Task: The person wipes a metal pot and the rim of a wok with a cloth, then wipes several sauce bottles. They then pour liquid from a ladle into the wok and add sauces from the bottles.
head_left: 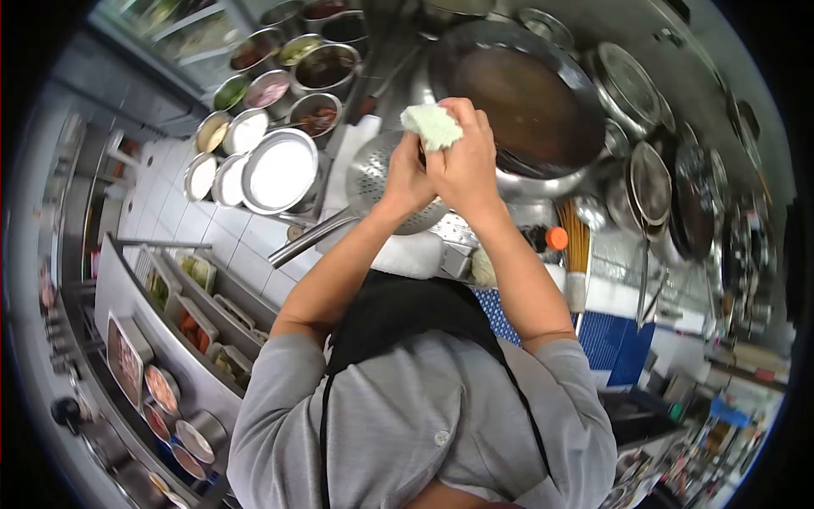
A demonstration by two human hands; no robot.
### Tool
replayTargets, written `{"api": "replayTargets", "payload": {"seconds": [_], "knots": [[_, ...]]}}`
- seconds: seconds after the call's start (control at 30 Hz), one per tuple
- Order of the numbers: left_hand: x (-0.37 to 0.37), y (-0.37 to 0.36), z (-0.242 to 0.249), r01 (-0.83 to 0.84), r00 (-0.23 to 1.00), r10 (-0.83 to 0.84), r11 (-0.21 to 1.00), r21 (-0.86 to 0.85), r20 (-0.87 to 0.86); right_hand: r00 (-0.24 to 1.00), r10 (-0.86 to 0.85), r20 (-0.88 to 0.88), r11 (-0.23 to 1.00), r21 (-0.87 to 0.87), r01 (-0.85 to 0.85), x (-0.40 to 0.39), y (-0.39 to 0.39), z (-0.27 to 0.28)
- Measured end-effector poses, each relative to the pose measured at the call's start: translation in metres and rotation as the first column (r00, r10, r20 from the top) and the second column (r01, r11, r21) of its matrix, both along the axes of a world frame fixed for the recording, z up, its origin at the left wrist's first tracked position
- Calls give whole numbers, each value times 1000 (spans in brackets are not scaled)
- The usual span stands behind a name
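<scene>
A crumpled pale green cloth (432, 125) sticks up above both of my hands, over the edge of the large wok. My right hand (465, 161) is wrapped round it, fingers curled. My left hand (409, 180) presses against the right one and closes on the lower part of the cloth, which the hands hide. Below my wrists lies a round perforated steel strainer (369, 174), its long handle pointing toward the lower left. The dark wok (585, 93) holds brownish liquid and sits just beyond my right hand.
Several steel pots of ingredients stand at upper left, with a wide white-filled pan (280, 170) nearest. On the right are a wire-mesh strainer (651, 182), an orange-capped bottle (556, 238) and a bamboo brush (576, 263). A prep counter (182, 301) with food bins stands at left.
</scene>
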State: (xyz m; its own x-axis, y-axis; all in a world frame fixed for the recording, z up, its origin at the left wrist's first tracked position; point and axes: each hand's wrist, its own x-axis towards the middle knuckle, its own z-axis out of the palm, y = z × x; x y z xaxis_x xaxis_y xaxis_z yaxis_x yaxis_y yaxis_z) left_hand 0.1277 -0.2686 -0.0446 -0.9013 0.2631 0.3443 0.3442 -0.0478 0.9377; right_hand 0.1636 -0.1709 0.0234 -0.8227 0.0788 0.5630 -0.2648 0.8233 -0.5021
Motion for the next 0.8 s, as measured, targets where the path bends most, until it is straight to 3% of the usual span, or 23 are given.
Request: {"api": "replayTargets", "payload": {"seconds": [0.1, 0.13, 0.2, 0.23, 0.27, 0.33, 0.4, 0.43, 0.5, 0.57, 0.6, 0.63, 0.7, 0.77, 0.8], "knots": [[-6, -28, -11, 27, 1000, -28, 997, -70, -14, 977, 111, 182, 986, -140, -86, -30, -11, 10], [-10, -39, -18, -18, 998, 5, 973, -229, -56, 907, 191, 376, 973, -195, -124, -36, -7, 23], [-14, -49, -14, -105, 973, 30, 940, -323, -230, 827, 404, 392, 735, -677, -39, -53, -11, 16], [-13, -52, -11, -147, 951, 30, 920, -364, -308, 787, 499, 362, 535, -843, 49, -58, -13, 12], [-12, -53, -8, -104, 969, 24, 943, -315, -247, 770, 510, 384, 429, -889, 160, -61, -14, 14], [-15, -55, -11, -15, 990, 2, 996, -93, -143, 808, 547, 219, 5, -966, 259, -76, -3, -19], [-15, -59, -7, 0, 999, 2, 999, 45, -49, 862, 506, 28, -367, -897, 245, -76, 6, -41], [-23, -62, -9, 0, 999, 3, 998, 60, -48, 873, 486, 39, -484, -820, 306, -67, 13, -41], [-31, -70, -22, -12, 1000, 13, 997, 80, -15, 852, 518, -76, -544, -798, 260, -41, 21, -9], [-34, -73, -27, -52, 998, 49, 996, 78, 42, 633, 570, -524, -686, -728, 14, -20, 35, 3], [-35, -75, -23, -74, 997, 72, 996, 53, 40, 734, 487, -472, -631, -772, -78, -9, 41, -1], [-39, -76, -19, -99, 995, 98, 995, 34, 27, 703, 390, -595, -730, -665, -159, 0, 45, -12], [-47, -72, -24, -122, 993, 121, 991, 55, 6, 688, 367, -626, -697, -675, -242, 11, 34, -31], [-43, -68, -20, -99, 994, 93, 987, 126, 58, 809, 474, -348, -248, -934, -257, 15, 15, -57], [-45, -64, -21, -39, 997, 29, 989, 141, 72, 896, 410, -173, -33, -984, -175, 13, 1, -63]]}}
